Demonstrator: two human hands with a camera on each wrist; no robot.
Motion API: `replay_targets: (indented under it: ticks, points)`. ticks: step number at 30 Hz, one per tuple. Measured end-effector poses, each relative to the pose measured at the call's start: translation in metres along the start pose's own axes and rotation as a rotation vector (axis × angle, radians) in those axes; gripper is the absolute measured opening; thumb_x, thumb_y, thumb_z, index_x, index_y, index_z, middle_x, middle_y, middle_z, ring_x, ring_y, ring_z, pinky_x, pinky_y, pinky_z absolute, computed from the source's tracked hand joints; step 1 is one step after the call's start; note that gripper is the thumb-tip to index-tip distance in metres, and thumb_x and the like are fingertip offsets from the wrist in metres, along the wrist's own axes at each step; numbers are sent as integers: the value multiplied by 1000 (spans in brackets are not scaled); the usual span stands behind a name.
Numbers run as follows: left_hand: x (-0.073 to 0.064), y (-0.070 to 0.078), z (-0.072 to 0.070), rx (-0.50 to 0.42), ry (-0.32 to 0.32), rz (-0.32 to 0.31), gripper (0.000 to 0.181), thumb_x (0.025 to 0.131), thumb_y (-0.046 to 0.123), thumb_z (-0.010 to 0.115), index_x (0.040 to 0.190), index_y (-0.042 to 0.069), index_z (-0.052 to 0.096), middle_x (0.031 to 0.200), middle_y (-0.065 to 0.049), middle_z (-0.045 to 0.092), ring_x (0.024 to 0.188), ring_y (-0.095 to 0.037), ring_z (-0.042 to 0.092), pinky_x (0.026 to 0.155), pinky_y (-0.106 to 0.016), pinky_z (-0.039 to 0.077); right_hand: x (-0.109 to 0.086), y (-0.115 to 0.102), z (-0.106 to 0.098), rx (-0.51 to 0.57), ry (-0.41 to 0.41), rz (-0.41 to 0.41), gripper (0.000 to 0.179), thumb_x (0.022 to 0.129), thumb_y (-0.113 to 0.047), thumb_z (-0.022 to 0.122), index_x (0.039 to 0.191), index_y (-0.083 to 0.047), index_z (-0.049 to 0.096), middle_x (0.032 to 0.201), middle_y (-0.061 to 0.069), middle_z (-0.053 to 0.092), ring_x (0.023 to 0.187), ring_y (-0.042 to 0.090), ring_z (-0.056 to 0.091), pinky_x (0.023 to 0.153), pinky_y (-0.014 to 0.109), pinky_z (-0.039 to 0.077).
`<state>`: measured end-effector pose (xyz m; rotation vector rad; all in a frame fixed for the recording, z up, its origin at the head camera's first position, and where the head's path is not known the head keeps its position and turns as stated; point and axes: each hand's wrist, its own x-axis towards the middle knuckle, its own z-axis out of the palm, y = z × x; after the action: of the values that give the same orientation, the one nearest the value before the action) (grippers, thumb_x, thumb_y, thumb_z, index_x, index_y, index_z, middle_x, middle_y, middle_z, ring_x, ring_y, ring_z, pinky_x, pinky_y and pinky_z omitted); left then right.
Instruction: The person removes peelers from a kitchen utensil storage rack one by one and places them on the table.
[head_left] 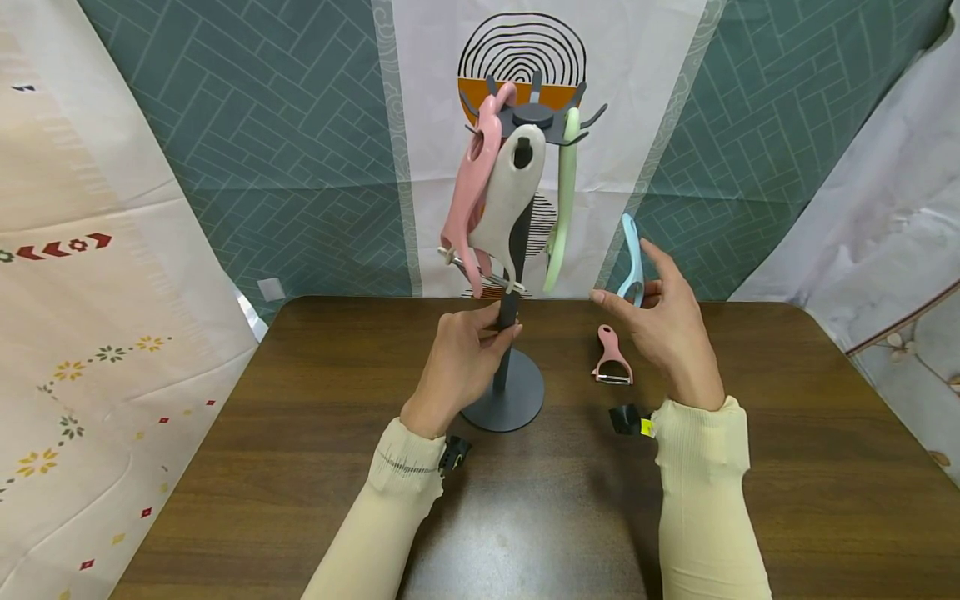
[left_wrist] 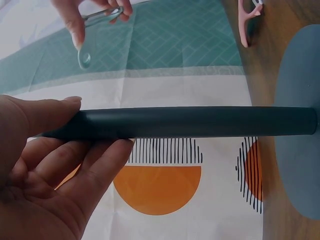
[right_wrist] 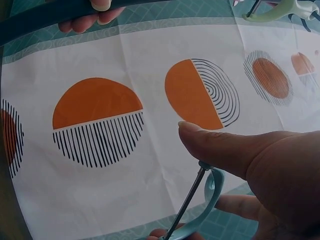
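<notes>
My left hand point(head_left: 459, 360) grips the dark pole point(left_wrist: 200, 121) of an upright rack, thumb on one side and fingers on the other in the left wrist view. From the rack's hooked top point(head_left: 534, 117) hang a pink peeler point(head_left: 480, 167), a white peeler point(head_left: 517, 187) and a pale green peeler point(head_left: 567, 187). To the right of the rack, my right hand point(head_left: 670, 323) pinches a light blue peeler point(head_left: 633, 254) above the far table edge, its handle upward. The right wrist view shows that peeler's blade point(right_wrist: 187, 200) below the thumb.
A second pink peeler point(head_left: 609, 346) lies on the wooden table point(head_left: 555, 517), below the right hand. The rack's round base point(head_left: 513, 412) stands near the table's middle. Patterned cloth point(head_left: 300, 167) hangs behind the far edge, with pale cloths point(head_left: 90, 317) at both sides.
</notes>
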<state>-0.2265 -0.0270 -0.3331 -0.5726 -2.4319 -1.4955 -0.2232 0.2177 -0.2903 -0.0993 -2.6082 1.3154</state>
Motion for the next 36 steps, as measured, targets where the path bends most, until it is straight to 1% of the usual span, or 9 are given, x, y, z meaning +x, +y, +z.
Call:
replay_targets:
  ticks: [7,14,18,26,36]
  points:
    - [0,0,0,9,9,-1,20,96,12,72,115,8,76,102,-8,79,93,-14,77,82,-29,61,0,0,1,-2,1,0,96,89,-53,75,164,-33,19,118,21,54,103,30,52,83,37,44]
    - [1,0,1,-22,5,-21,30,96,10,72,125,7,73,108,-9,78,96,-15,77,83,-29,61,1,0,1,4,1,12,96,88,-53,75,164,-34,18,122,21,54,107,32,53,86,39,44]
    - [1,0,1,-36,1,-15,31,96,8,71,127,6,72,112,-10,77,96,-15,77,83,-27,61,1,1,1,5,-2,16,96,88,-52,76,164,-34,19,122,21,54,106,31,52,86,38,44]
    - [0,0,1,-39,0,-25,31,96,9,71,126,6,72,113,-10,77,96,-15,77,83,-28,61,3,3,2,3,-6,20,96,88,-50,77,163,-33,20,116,19,55,102,28,52,82,35,43]
    - [0,-1,2,-30,7,-7,25,96,9,71,121,7,74,110,-9,78,96,-15,77,82,-26,61,3,4,2,-9,-13,22,97,88,-52,77,164,-33,19,112,16,54,99,27,50,79,36,43]
